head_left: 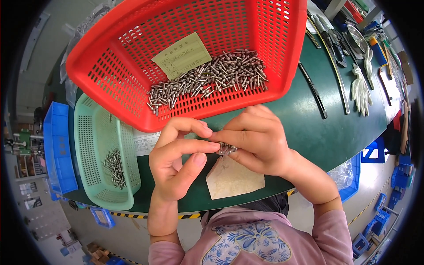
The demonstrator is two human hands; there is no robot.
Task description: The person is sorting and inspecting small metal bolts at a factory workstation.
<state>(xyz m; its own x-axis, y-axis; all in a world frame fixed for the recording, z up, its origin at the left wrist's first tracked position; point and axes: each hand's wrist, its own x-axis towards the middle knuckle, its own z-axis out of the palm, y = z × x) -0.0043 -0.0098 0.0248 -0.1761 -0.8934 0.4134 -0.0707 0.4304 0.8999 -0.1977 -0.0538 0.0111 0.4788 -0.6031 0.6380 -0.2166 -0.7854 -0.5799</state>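
Note:
My right hand (263, 138) is closed around a few small shiny metal pins (227, 148), whose ends show between thumb and fingers. From the left, my left hand (176, 154) reaches toward them with thumb and fingers apart. Its fingertips meet the right hand's fingers beside the pins; nothing is visible in its grip. Beyond both hands a tilted red basket (119, 99) holds a heap of similar metal pins (221, 73) and a yellowish paper card (182, 56). Below the right hand lies a pale, worn flat pad (236, 180) at the table's near edge.
A light green basket (90, 170) with fewer metal pins (115, 168) stands left, beside a blue bin (59, 148). On the right of the green table (304, 126) lie a dark, thin tool (313, 90), a steel ruler (338, 84) and white gloves (361, 92).

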